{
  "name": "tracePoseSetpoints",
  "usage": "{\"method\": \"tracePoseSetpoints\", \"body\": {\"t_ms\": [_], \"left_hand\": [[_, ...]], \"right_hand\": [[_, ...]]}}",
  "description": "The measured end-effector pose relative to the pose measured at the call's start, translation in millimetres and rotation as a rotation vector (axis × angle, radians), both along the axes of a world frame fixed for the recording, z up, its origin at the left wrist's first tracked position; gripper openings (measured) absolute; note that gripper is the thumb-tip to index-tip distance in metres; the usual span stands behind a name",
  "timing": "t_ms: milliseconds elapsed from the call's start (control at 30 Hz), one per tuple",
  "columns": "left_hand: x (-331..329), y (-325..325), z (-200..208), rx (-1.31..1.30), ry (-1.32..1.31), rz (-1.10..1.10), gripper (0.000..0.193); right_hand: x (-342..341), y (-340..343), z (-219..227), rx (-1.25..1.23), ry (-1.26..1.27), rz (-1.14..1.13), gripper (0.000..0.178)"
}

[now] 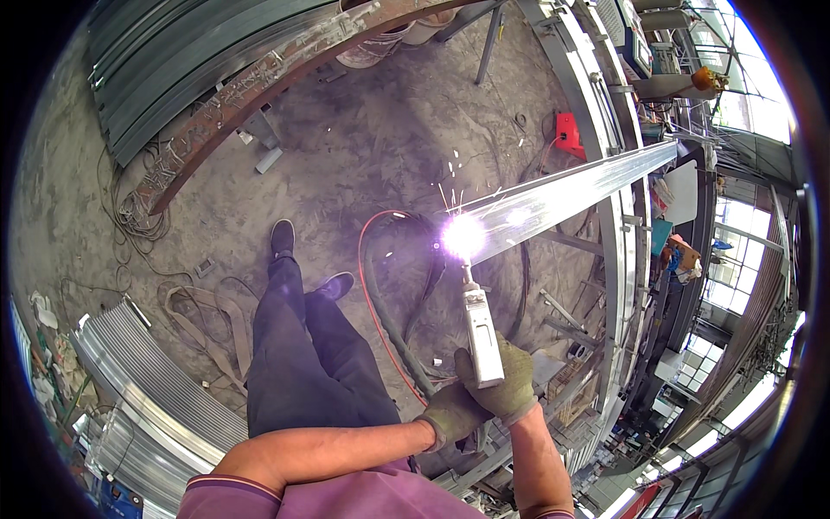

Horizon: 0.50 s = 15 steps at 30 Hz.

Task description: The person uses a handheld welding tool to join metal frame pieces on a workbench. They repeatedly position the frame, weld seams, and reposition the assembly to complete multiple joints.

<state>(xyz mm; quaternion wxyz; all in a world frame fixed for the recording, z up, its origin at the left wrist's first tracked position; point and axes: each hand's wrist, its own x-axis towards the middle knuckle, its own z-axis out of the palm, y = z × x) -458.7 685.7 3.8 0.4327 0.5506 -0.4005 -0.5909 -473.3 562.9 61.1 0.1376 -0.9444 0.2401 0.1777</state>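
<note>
My right hand, in an olive work glove, is closed around the rear of a white handheld welding gun. Just below and left of it, my left hand wears a matching glove and is closed in against the gun's grip and the right hand; its fingertips are partly hidden. The gun's nozzle points away from me at the near end of a long silvery metal beam. A glaring white-violet spot burns there, throwing sparks and hiding the joint. A red hose and dark cables curve across the floor beside the gun.
A steel frame runs along the right and carries the beam's far end. A red box stands near it. A rusty curved beam and stacked dark panels lie far left; ribbed metal profiles lie near left. Loose cables trail on the floor.
</note>
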Motion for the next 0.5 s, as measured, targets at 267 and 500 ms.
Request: {"method": "tracePoseSetpoints", "body": {"t_ms": [267, 500], "left_hand": [[4, 1, 5, 0.051, 0.056, -0.023, 0.031], [8, 1, 9, 0.026, -0.004, -0.084, 0.031]], "right_hand": [[3, 1, 4, 0.004, 0.032, 0.022, 0.027], [-1, 1, 3, 0.002, 0.003, 0.009, 0.027]]}}
